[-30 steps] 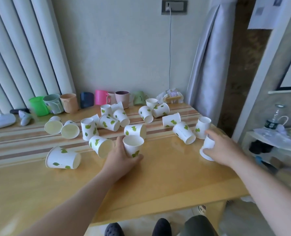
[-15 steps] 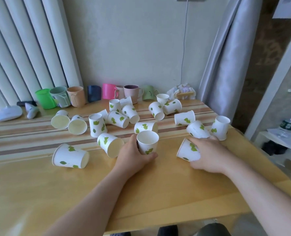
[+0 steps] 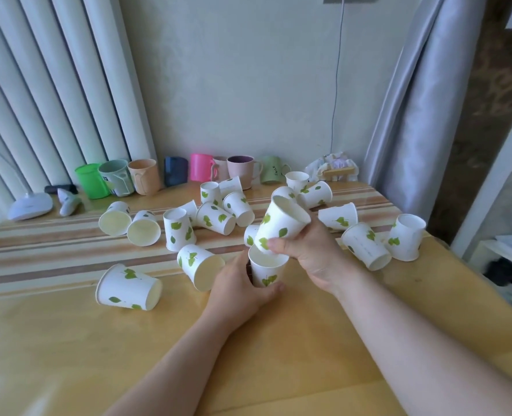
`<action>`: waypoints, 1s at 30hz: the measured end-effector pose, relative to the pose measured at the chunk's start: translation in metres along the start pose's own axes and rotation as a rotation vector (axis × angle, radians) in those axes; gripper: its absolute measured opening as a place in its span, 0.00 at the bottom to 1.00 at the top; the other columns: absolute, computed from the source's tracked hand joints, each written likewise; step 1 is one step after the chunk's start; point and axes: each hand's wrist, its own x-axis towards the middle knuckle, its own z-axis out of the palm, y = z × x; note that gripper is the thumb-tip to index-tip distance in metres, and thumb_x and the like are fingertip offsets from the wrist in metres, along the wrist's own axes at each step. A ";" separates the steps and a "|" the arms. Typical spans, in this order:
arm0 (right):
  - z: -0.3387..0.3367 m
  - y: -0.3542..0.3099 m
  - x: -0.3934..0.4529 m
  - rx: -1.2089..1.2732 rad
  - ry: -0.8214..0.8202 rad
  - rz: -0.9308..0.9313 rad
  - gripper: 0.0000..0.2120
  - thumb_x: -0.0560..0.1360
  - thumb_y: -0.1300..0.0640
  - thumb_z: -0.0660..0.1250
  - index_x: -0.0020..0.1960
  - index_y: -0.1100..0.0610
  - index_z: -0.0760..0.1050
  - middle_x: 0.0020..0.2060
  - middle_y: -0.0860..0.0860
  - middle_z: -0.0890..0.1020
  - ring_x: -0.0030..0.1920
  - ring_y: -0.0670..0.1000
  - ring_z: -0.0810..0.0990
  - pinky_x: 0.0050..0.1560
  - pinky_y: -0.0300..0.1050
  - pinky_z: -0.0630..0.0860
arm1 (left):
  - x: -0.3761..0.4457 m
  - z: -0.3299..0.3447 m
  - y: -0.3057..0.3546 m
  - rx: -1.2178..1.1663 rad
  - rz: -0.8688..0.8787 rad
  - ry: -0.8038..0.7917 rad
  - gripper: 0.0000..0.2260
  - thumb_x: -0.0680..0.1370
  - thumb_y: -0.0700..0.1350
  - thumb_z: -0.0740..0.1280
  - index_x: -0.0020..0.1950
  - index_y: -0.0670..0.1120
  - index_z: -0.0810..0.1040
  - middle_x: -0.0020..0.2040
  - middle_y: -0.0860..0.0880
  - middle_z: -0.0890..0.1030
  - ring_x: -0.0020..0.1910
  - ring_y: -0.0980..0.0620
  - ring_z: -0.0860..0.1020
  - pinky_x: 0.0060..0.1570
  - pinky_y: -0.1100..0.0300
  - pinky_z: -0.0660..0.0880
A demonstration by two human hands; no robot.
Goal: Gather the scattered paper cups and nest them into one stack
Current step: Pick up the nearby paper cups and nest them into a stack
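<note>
White paper cups with green leaf prints lie scattered over a wooden table (image 3: 69, 340). My left hand (image 3: 236, 292) grips an upright cup (image 3: 266, 270) standing on the table near the middle. My right hand (image 3: 311, 250) holds a second cup (image 3: 281, 226) tilted, with its base touching the mouth of the upright cup. Several more cups lie on their sides or stand upside down: one at the front left (image 3: 127, 288), one beside my left hand (image 3: 199, 265), a pair at the right (image 3: 365, 246), others behind.
A row of coloured plastic mugs (image 3: 200, 171) lines the back of the table against the wall. A white device (image 3: 30, 205) sits at the back left. Vertical blinds hang at left, a grey curtain (image 3: 422, 100) at right. The table's right edge drops beside a shelf.
My right hand picked a cup off the table at the right, carried it left and raised it over the upright cup. My left hand kept its hold. The camera moved closer.
</note>
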 end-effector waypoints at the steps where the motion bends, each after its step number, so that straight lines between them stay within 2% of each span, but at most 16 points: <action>1: 0.001 0.004 0.002 -0.055 -0.027 0.006 0.35 0.64 0.64 0.82 0.70 0.56 0.78 0.60 0.57 0.88 0.64 0.59 0.86 0.66 0.61 0.82 | -0.001 0.001 0.000 0.001 0.006 0.006 0.28 0.68 0.62 0.80 0.65 0.58 0.79 0.50 0.59 0.85 0.51 0.58 0.82 0.53 0.52 0.81; 3: -0.002 0.008 0.005 -0.103 -0.095 0.004 0.30 0.67 0.68 0.79 0.68 0.56 0.79 0.59 0.56 0.88 0.62 0.58 0.87 0.65 0.57 0.83 | -0.001 0.002 0.000 -0.008 0.007 0.014 0.26 0.68 0.63 0.79 0.63 0.58 0.79 0.49 0.59 0.84 0.50 0.57 0.82 0.52 0.51 0.82; 5: -0.007 0.009 0.007 -0.066 -0.229 0.023 0.25 0.72 0.75 0.74 0.65 0.57 0.80 0.56 0.56 0.88 0.58 0.55 0.88 0.57 0.50 0.85 | 0.000 0.002 0.001 -0.016 -0.004 0.013 0.24 0.68 0.63 0.79 0.61 0.58 0.79 0.49 0.59 0.84 0.50 0.58 0.82 0.53 0.52 0.81; 8: -0.014 0.018 0.009 0.008 -0.370 0.071 0.25 0.73 0.73 0.72 0.69 0.59 0.79 0.57 0.58 0.87 0.56 0.56 0.87 0.49 0.44 0.84 | -0.001 0.001 0.001 -0.015 -0.023 0.020 0.27 0.68 0.62 0.81 0.62 0.57 0.77 0.50 0.60 0.84 0.51 0.60 0.81 0.53 0.56 0.80; 11: -0.017 0.035 0.005 -0.001 -0.376 0.074 0.31 0.72 0.69 0.74 0.74 0.55 0.76 0.64 0.61 0.85 0.64 0.62 0.83 0.58 0.56 0.82 | -0.002 0.003 0.001 -0.009 -0.056 0.051 0.31 0.66 0.63 0.82 0.62 0.55 0.72 0.51 0.60 0.82 0.51 0.61 0.80 0.48 0.61 0.79; 13: -0.018 0.040 0.002 -0.088 -0.353 0.043 0.34 0.72 0.67 0.78 0.74 0.48 0.75 0.65 0.56 0.84 0.63 0.56 0.83 0.55 0.54 0.81 | -0.001 0.005 0.003 0.004 -0.075 0.052 0.32 0.66 0.62 0.82 0.62 0.56 0.70 0.52 0.61 0.82 0.53 0.61 0.80 0.49 0.60 0.80; 15: -0.016 0.041 -0.001 -0.222 -0.315 0.017 0.36 0.70 0.64 0.82 0.72 0.43 0.75 0.63 0.46 0.85 0.64 0.47 0.83 0.60 0.49 0.83 | 0.000 0.004 0.007 0.021 -0.106 0.019 0.31 0.66 0.60 0.82 0.62 0.57 0.69 0.53 0.62 0.81 0.55 0.59 0.80 0.52 0.55 0.80; 18: -0.015 0.042 -0.002 -0.373 -0.292 0.040 0.32 0.68 0.61 0.84 0.66 0.40 0.78 0.57 0.39 0.88 0.60 0.41 0.85 0.64 0.47 0.83 | -0.006 -0.005 0.007 0.079 -0.104 -0.093 0.29 0.71 0.53 0.80 0.65 0.54 0.68 0.57 0.61 0.80 0.58 0.58 0.80 0.55 0.55 0.80; 20: -0.015 0.042 -0.003 -0.397 -0.295 0.063 0.29 0.68 0.60 0.84 0.64 0.42 0.79 0.55 0.41 0.89 0.57 0.40 0.86 0.63 0.46 0.83 | -0.017 -0.017 0.003 0.167 -0.009 -0.086 0.21 0.75 0.41 0.73 0.62 0.51 0.68 0.55 0.57 0.81 0.55 0.55 0.82 0.53 0.53 0.82; 21: -0.016 0.041 -0.002 -0.407 -0.300 0.067 0.29 0.67 0.59 0.85 0.63 0.41 0.79 0.55 0.41 0.89 0.56 0.40 0.86 0.63 0.45 0.83 | -0.020 -0.026 -0.001 0.255 0.089 -0.014 0.19 0.74 0.35 0.69 0.59 0.50 0.67 0.53 0.55 0.79 0.51 0.53 0.82 0.49 0.52 0.81; 23: -0.017 0.041 -0.001 -0.411 -0.304 0.080 0.28 0.67 0.59 0.85 0.62 0.40 0.79 0.54 0.41 0.89 0.55 0.40 0.86 0.62 0.45 0.83 | -0.018 -0.048 -0.011 0.431 0.281 0.185 0.23 0.66 0.26 0.66 0.54 0.47 0.69 0.47 0.51 0.77 0.45 0.48 0.76 0.43 0.53 0.76; 24: -0.017 0.041 0.000 -0.410 -0.306 0.085 0.29 0.67 0.59 0.85 0.62 0.40 0.79 0.54 0.41 0.89 0.55 0.40 0.86 0.62 0.45 0.83 | -0.010 -0.061 -0.016 0.521 0.328 0.259 0.25 0.63 0.24 0.66 0.54 0.46 0.72 0.47 0.49 0.78 0.46 0.47 0.74 0.45 0.56 0.73; 25: -0.017 0.042 0.000 -0.412 -0.310 0.088 0.29 0.67 0.59 0.85 0.62 0.41 0.79 0.54 0.41 0.89 0.55 0.41 0.86 0.63 0.46 0.83 | 0.001 -0.074 -0.018 0.598 0.331 0.267 0.28 0.61 0.23 0.65 0.57 0.45 0.76 0.51 0.47 0.81 0.52 0.47 0.74 0.49 0.59 0.71; 26: -0.017 0.042 0.000 -0.415 -0.312 0.088 0.30 0.67 0.58 0.85 0.63 0.41 0.79 0.55 0.41 0.89 0.56 0.42 0.86 0.63 0.47 0.83 | 0.013 -0.086 -0.020 0.669 0.296 0.205 0.32 0.62 0.23 0.64 0.63 0.46 0.78 0.58 0.47 0.82 0.61 0.47 0.74 0.57 0.59 0.70; 28: -0.017 0.043 0.000 -0.431 -0.319 0.080 0.31 0.66 0.57 0.85 0.64 0.40 0.79 0.55 0.41 0.88 0.57 0.44 0.86 0.64 0.50 0.83 | 0.028 -0.103 -0.017 0.794 0.161 -0.118 0.41 0.69 0.26 0.63 0.79 0.54 0.70 0.75 0.52 0.76 0.77 0.46 0.66 0.73 0.53 0.65; 30: -0.017 0.044 -0.002 -0.457 -0.321 0.075 0.32 0.65 0.55 0.85 0.64 0.38 0.78 0.55 0.40 0.88 0.57 0.45 0.86 0.64 0.51 0.83 | 0.033 -0.107 -0.023 0.843 0.042 -0.408 0.43 0.74 0.29 0.64 0.84 0.60 0.62 0.82 0.57 0.67 0.82 0.47 0.62 0.78 0.52 0.61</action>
